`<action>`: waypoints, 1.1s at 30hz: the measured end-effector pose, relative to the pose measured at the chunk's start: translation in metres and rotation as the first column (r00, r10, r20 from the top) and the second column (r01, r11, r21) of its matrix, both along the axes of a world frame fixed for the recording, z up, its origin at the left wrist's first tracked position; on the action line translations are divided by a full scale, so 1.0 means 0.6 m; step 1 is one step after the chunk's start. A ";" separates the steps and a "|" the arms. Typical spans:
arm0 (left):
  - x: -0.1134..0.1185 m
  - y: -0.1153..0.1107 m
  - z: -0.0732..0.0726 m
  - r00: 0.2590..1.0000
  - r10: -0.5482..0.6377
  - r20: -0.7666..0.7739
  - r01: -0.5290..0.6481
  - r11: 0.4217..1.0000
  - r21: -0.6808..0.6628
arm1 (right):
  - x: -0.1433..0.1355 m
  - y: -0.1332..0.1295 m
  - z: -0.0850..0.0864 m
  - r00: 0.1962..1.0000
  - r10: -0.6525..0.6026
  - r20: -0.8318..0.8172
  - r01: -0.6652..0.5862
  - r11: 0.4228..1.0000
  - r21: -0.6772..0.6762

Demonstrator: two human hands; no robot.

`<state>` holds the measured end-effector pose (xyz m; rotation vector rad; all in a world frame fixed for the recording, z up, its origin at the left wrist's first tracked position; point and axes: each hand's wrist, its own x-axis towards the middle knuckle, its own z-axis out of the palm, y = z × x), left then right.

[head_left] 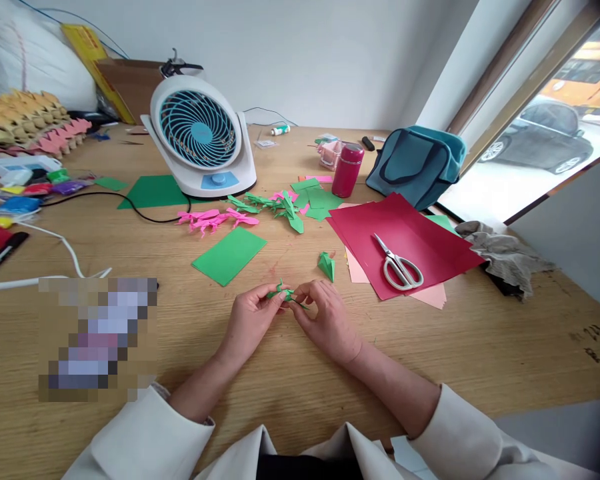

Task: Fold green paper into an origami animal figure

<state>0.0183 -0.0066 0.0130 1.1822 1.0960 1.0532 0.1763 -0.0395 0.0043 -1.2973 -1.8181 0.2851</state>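
Observation:
A small folded green paper piece (pixel 281 293) is held between both hands above the wooden table. My left hand (pixel 250 320) pinches its left part between thumb and fingers. My right hand (pixel 327 320) has its fingers closed on the right end, where a thin tip sticks out. Just beyond my right hand lies another folded green piece (pixel 326 266). A flat green sheet (pixel 229 256) rests beyond my left hand. Folded pink figures (pixel 215 219) and folded green figures (pixel 289 210) lie in a group farther back.
White-handled scissors (pixel 403 272) lie on red sheets (pixel 360 230) at the right. A fan (pixel 200 133), a red flask (pixel 348 170) and a teal bag (pixel 417 163) stand behind. A pixelated patch covers the table's left front. A cable (pixel 145 215) crosses the left.

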 end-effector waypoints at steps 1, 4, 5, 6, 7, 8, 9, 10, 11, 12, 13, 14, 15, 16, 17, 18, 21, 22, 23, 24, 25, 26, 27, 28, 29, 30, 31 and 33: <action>-0.001 0.001 0.001 1.000 0.008 0.008 -0.008 1.000 -0.010 | 0.000 -0.002 0.001 1.000 0.009 0.013 -0.009 1.000 0.006; -0.002 0.002 0.005 0.998 0.043 0.056 -0.038 0.996 -0.076 | 0.002 -0.009 0.006 0.995 0.048 0.087 -0.052 0.998 0.037; -0.002 0.003 0.007 0.996 0.056 0.073 -0.049 0.994 -0.099 | 0.003 -0.010 0.008 0.992 0.063 0.112 -0.069 0.996 0.049; -0.002 0.003 0.009 0.994 0.068 0.089 -0.057 0.991 -0.118 | 0.004 -0.012 0.010 0.988 0.079 0.135 -0.087 0.994 0.058; -0.001 0.004 0.011 0.992 0.079 0.102 -0.065 0.989 -0.134 | 0.005 -0.013 0.011 0.983 0.096 0.157 -0.107 0.992 0.066; -0.001 0.004 0.012 0.990 0.087 0.115 -0.069 0.986 -0.150 | 0.006 -0.013 0.012 0.978 0.114 0.176 -0.129 0.989 0.074; -0.001 0.005 0.014 0.987 0.093 0.129 -0.070 0.983 -0.169 | 0.007 -0.012 0.012 0.972 0.132 0.193 -0.149 0.986 0.080; -0.002 0.006 0.014 0.985 0.097 0.146 -0.068 0.979 -0.192 | 0.007 -0.011 0.012 0.967 0.148 0.205 -0.169 0.982 0.087; -0.003 0.006 0.014 0.981 0.101 0.164 -0.064 0.974 -0.216 | 0.008 -0.010 0.012 0.963 0.164 0.215 -0.189 0.977 0.097; -0.004 0.008 0.013 0.977 0.103 0.184 -0.057 0.970 -0.238 | 0.008 -0.009 0.012 0.958 0.180 0.224 -0.208 0.972 0.109; -0.006 0.009 0.011 0.973 0.104 0.204 -0.050 0.965 -0.256 | 0.009 -0.007 0.012 0.953 0.192 0.234 -0.224 0.967 0.120; -0.008 0.010 0.009 0.969 0.104 0.222 -0.042 0.962 -0.269 | 0.009 -0.006 0.012 0.947 0.201 0.249 -0.238 0.963 0.127; -0.009 0.012 0.007 0.967 0.103 0.234 -0.035 0.961 -0.276 | 0.009 -0.005 0.012 0.941 0.205 0.268 -0.246 0.961 0.128; -0.011 0.013 0.005 0.965 0.098 0.241 -0.028 0.960 -0.279 | 0.008 -0.005 0.012 0.935 0.202 0.291 -0.246 0.961 0.124; -0.012 0.015 0.004 0.966 0.093 0.243 -0.022 0.961 -0.277 | 0.008 -0.005 0.013 0.929 0.193 0.315 -0.239 0.964 0.114; -0.013 0.015 0.002 0.967 0.086 0.240 -0.018 0.962 -0.273 | 0.008 -0.005 0.014 0.924 0.181 0.337 -0.228 0.968 0.103; -0.012 0.015 0.002 0.974 0.076 0.213 -0.020 0.967 -0.253 | 0.007 -0.006 0.017 0.909 0.154 0.387 -0.201 0.976 0.084; -0.011 0.014 0.002 0.977 0.077 0.200 -0.027 0.970 -0.243 | 0.006 -0.006 0.017 0.905 0.151 0.397 -0.199 0.976 0.083; -0.010 0.013 0.003 0.979 0.078 0.187 -0.033 0.972 -0.231 | 0.006 -0.007 0.018 0.902 0.150 0.404 -0.200 0.976 0.083; -0.009 0.012 0.003 0.982 0.077 0.173 -0.039 0.975 -0.218 | 0.006 -0.007 0.018 0.900 0.152 0.408 -0.202 0.976 0.082; -0.008 0.011 0.004 0.984 0.075 0.160 -0.041 0.979 -0.202 | 0.006 -0.008 0.018 0.900 0.156 0.408 -0.204 0.976 0.077; -0.007 0.011 0.004 0.987 0.070 0.147 -0.042 0.982 -0.186 | 0.007 -0.008 0.018 0.901 0.162 0.403 -0.207 0.976 0.070; -0.006 0.011 0.003 0.989 0.064 0.134 -0.041 0.985 -0.168 | 0.007 -0.008 0.018 0.903 0.171 0.393 -0.211 0.975 0.061; -0.006 0.012 0.002 0.991 0.057 0.122 -0.038 0.988 -0.150 | 0.007 -0.009 0.017 0.907 0.182 0.380 -0.218 0.975 0.052; -0.006 0.013 0.002 0.993 0.051 0.110 -0.036 0.991 -0.131 | 0.008 -0.009 0.016 0.911 0.194 0.364 -0.226 0.973 0.046; -0.006 0.013 0.001 0.994 0.044 0.101 -0.032 0.993 -0.112 | 0.009 -0.009 0.016 0.916 0.205 0.344 -0.234 0.971 0.046; -0.007 0.014 0.000 0.995 0.033 0.094 -0.024 0.995 -0.097 | 0.010 -0.010 0.015 0.924 0.211 0.318 -0.239 0.970 0.051; -0.007 0.015 0.000 0.996 0.012 0.090 -0.005 0.997 -0.071 | 0.011 -0.009 0.015 0.952 0.205 0.228 -0.226 0.972 0.066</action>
